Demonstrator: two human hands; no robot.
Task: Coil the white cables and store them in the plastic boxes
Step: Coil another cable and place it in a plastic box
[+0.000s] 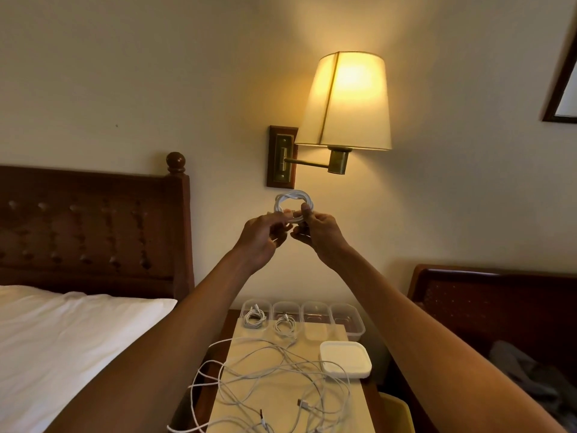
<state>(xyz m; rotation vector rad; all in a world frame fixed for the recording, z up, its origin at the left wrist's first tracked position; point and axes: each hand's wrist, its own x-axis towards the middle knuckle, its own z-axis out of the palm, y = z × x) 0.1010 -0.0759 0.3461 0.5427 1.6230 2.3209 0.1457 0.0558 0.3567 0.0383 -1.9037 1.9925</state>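
A coiled white cable point(293, 198) is held up in front of the wall, below the lamp. My left hand point(260, 239) and my right hand point(318, 234) both pinch its lower edge, fingertips close together. Far below, several clear plastic boxes point(351, 321) stand in a row at the back of the nightstand. The two left boxes each hold a coiled white cable point(254, 317); the two right ones look empty. Loose white cables point(274, 379) lie tangled on the nightstand top.
A stack of white lids point(345, 359) lies by the boxes. A lit wall lamp point(346, 101) hangs just above my hands. A bed with a white pillow point(62, 339) and dark headboard point(93, 226) is at the left; a dark chair point(487, 301) at the right.
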